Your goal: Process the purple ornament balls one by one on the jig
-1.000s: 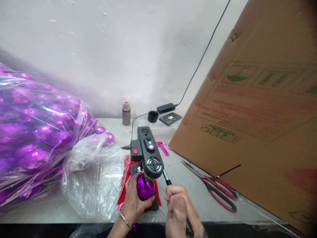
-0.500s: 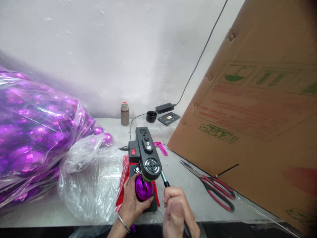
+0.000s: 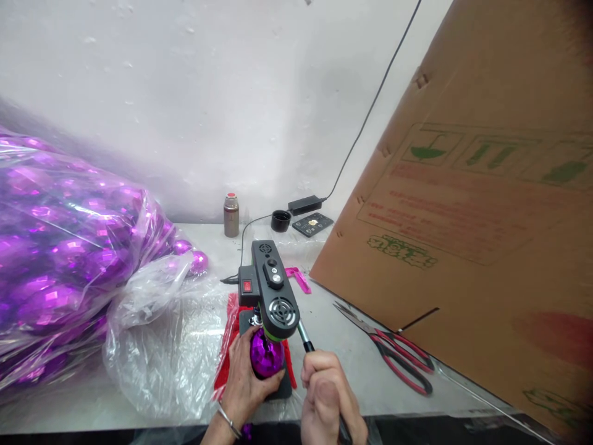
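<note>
Clock centre: black oblong machine with two round grilles and a red switch (image 3: 273, 281). At 5 o'clock, the right hand (image 3: 331, 395) is wrapping tightly round the silver metal lever with a black handle (image 3: 304, 334). At 7, the left hand (image 3: 248, 374), wearing a silver metal bracelet (image 3: 228, 420), is holding the shiny purple faceted ball (image 3: 267, 355); fingers are curving along its left side, thumb along its near side. Ball is sitting at 6, directly below the machine's near end; can't tell if touching. Red sheet (image 3: 225, 353) is showing left of the left hand. At 4, red-and-black-handled metal scissors (image 3: 376, 337) are lying on the grey-white table (image 3: 324, 377). At 9, a big clear plastic bag of purple balls (image 3: 78, 259) is slumping. Between 2 and 3, a large brown cardboard carton (image 3: 463, 278) is leaning. Farther back, a brownish-grey metal bottle with a red top (image 3: 231, 217) is standing at 11, a round black open cup (image 3: 280, 222) at 12.
</note>
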Tool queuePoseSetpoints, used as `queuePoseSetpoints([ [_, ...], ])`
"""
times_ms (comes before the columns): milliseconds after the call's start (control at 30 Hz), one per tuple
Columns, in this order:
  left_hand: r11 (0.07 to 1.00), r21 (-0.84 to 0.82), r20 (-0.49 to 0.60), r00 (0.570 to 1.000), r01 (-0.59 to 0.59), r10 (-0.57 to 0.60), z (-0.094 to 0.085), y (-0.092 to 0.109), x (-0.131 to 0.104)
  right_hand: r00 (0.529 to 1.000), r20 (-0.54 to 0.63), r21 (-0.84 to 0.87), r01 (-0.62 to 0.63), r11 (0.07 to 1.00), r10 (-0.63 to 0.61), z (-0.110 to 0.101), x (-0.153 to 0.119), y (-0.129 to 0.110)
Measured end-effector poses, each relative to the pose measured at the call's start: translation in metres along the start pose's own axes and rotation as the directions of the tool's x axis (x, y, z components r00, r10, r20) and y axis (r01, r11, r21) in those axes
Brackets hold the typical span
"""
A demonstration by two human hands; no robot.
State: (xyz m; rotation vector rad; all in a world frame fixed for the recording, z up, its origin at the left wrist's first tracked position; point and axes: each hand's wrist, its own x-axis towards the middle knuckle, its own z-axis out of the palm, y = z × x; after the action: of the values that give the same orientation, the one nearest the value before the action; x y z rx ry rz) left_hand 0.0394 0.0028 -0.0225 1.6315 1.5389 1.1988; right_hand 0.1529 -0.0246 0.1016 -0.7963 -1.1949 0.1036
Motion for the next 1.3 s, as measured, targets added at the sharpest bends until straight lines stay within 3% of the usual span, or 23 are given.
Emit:
queuePoseSetpoints([
  [500,0.999,-0.015,0.031,0.999,0.029,-0.029,-0.002,0.004,0.002,1.000,-0.001,0.002,0.022,1.000,-0.022,0.000,-0.002,0.006],
  [967,0.999,0.025,-0.020,0.999,-0.041,0.042,0.002,0.000,0.002,1.000,-0.026,0.049,0.010,0.999,-0.009,0.001,-0.010,0.011],
  [1200,0.999,0.023,0.001,0.999,-0.044,0.044,0.005,-0.002,0.003,0.992,-0.118,-0.017,0.035,0.999,-0.037,0.008,-0.027,0.017],
  [1300,0.998,0.031,0.000,0.999,-0.049,0.049,0.005,-0.001,0.003,0.988,-0.108,-0.075,0.104,0.992,-0.112,0.006,-0.037,0.028],
])
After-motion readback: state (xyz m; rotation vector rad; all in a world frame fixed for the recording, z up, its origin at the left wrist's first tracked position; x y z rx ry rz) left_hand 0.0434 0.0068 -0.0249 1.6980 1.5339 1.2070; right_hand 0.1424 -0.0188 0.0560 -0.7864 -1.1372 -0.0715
